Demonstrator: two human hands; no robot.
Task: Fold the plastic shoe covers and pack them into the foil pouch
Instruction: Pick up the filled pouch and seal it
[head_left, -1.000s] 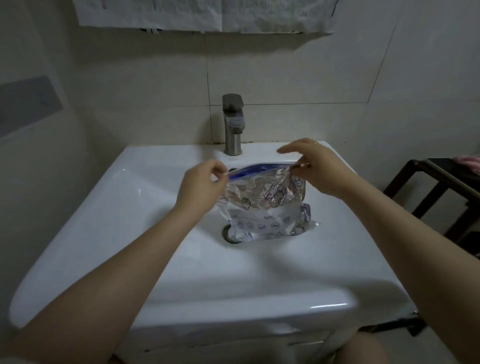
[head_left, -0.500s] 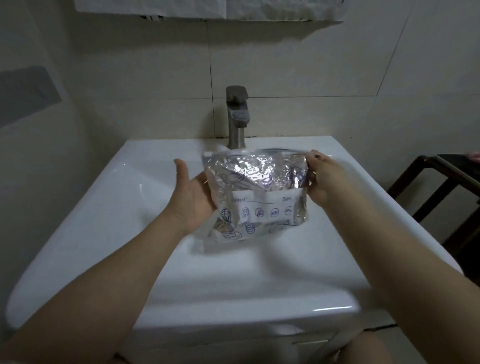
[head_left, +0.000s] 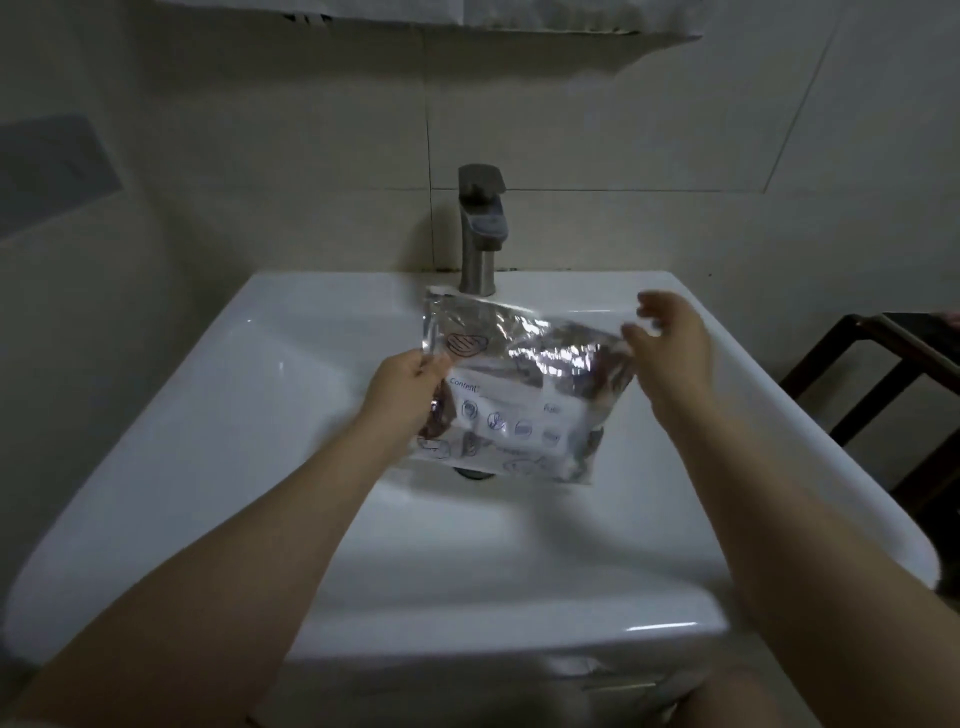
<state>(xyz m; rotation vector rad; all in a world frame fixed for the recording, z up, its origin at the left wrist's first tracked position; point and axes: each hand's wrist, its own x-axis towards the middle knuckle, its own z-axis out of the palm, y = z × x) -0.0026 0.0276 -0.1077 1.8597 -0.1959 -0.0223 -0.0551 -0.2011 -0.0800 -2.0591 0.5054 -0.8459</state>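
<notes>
A crinkled silver foil pouch (head_left: 519, 395) with a white label and blue icons hangs tilted above the basin, its printed face toward me. My left hand (head_left: 405, 387) pinches its left edge. My right hand (head_left: 670, 343) is at the pouch's upper right corner with fingers spread and loosely curled; it looks blurred, and I cannot see a firm grip there. The pouch bulges, and the shoe covers are hidden from view.
A white ceramic sink (head_left: 218, 467) fills the middle, with a steel faucet (head_left: 480, 228) at the back and the drain (head_left: 470, 472) under the pouch. Tiled wall behind. A dark wooden stand (head_left: 878, 374) sits to the right.
The pouch has gone from standing with both hands at its top edge to being lifted and turned face-on. It now tilts down to the right, and my right hand has loosened off its corner.
</notes>
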